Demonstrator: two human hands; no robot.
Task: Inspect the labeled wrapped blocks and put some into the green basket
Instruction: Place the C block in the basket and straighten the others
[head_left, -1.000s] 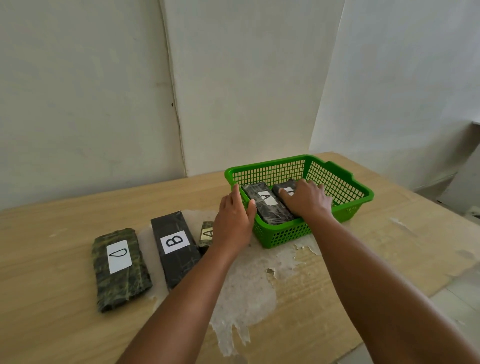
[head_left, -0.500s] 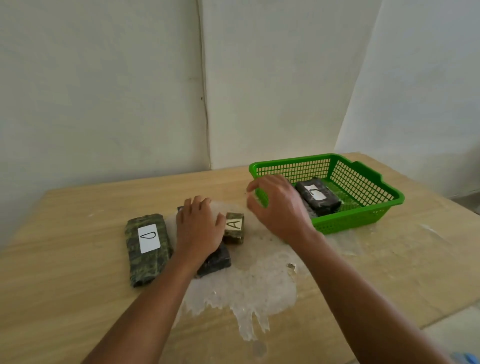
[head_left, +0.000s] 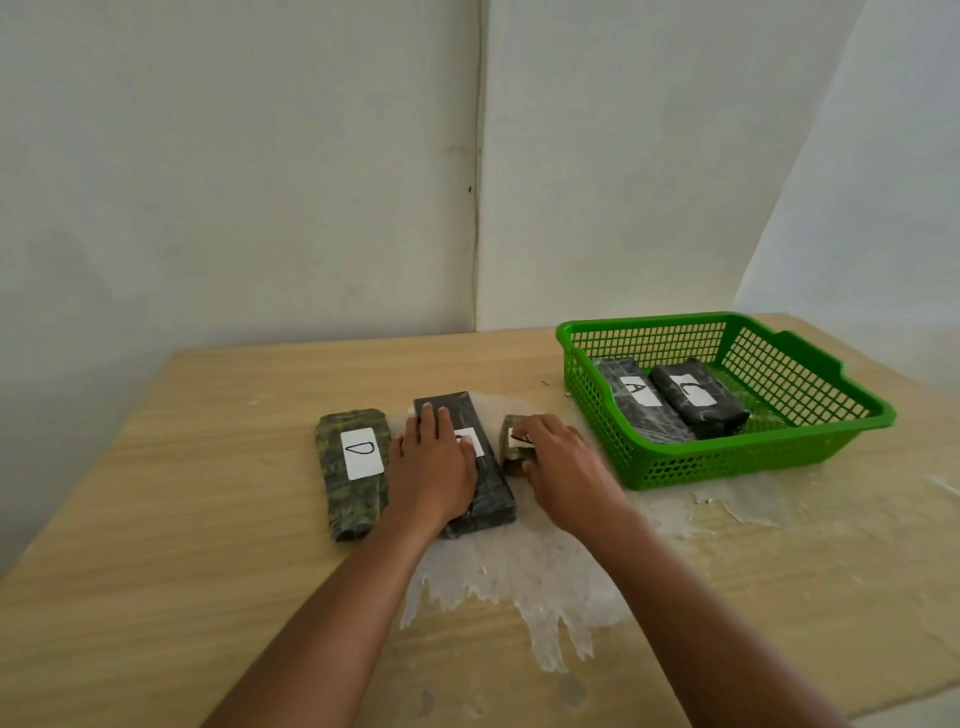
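Observation:
The green basket (head_left: 810, 457) stands on the table at the right, holding two dark wrapped blocks: one labelled A (head_left: 636, 402) and one beside it (head_left: 696, 397). On the table left of the basket lie three more blocks. The camouflage block marked D (head_left: 353, 467) lies free at the left. My left hand (head_left: 434, 467) rests flat with straight fingers on the long black block (head_left: 480, 493), covering most of its label. My right hand (head_left: 558, 460) lies over the small camouflage block (head_left: 511, 449), thumb at its near end and fingers curled over its top.
The wooden table (head_left: 182, 519) has a torn whitish film patch (head_left: 519, 571) under the blocks and basket. White walls meet in a corner behind. The table's front right edge runs close to my right forearm.
Both hands left the basket and came left. The left hand settled on the long black block; the right hand came down onto the small camouflage block. The view shifted left.

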